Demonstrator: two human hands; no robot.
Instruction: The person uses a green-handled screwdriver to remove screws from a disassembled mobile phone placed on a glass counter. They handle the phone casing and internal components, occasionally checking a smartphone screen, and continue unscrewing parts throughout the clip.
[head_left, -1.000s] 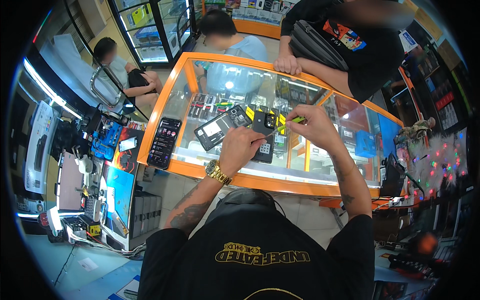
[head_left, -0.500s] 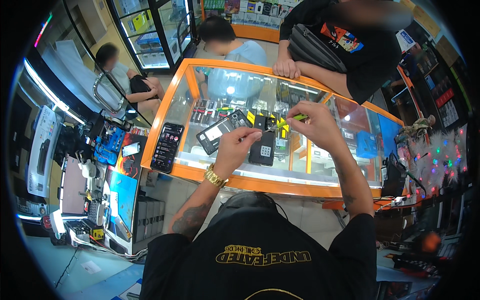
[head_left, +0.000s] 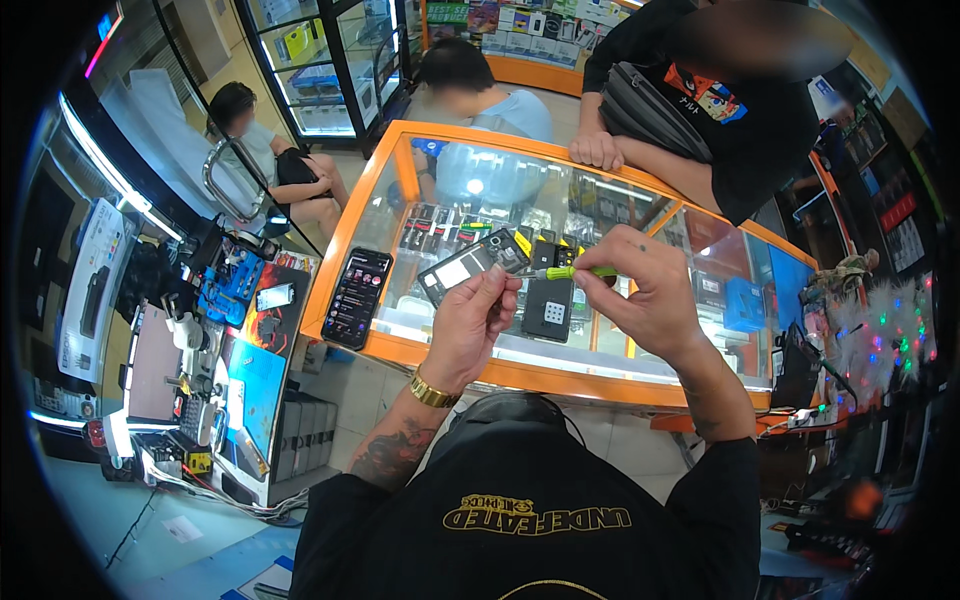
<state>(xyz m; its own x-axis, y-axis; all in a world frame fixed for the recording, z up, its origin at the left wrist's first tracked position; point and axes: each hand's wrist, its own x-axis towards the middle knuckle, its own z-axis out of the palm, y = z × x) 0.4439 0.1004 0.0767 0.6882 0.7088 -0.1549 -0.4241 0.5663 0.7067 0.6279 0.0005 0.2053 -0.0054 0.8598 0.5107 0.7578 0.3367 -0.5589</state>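
My right hand (head_left: 648, 295) pinches the green handle of a thin screwdriver (head_left: 592, 272), held level above the glass counter. Its metal shaft points left, the tip meeting the fingers of my left hand (head_left: 472, 325). Those fingers are closed at the tip; whatever they hold is too small to make out. Below and behind them lies an opened phone (head_left: 452, 272), its inner parts bare. Between my hands a dark phone part (head_left: 546, 308) with a pale square patch rests on the glass. Left of these sits a phone with a lit screen (head_left: 356, 298).
The orange-framed glass counter (head_left: 335, 235) holds packaged goods inside. Across it a person in black (head_left: 700, 150) leans with hands on the frame. Another person (head_left: 500, 110) sits behind it, and a third (head_left: 270, 160) farther left. A workbench with a microscope (head_left: 185, 330) stands at left.
The screwdriver has swung to nearly level, and its tip now meets my left fingers. My left hand has turned, fingers curled more upward. The whole view has shifted slightly.
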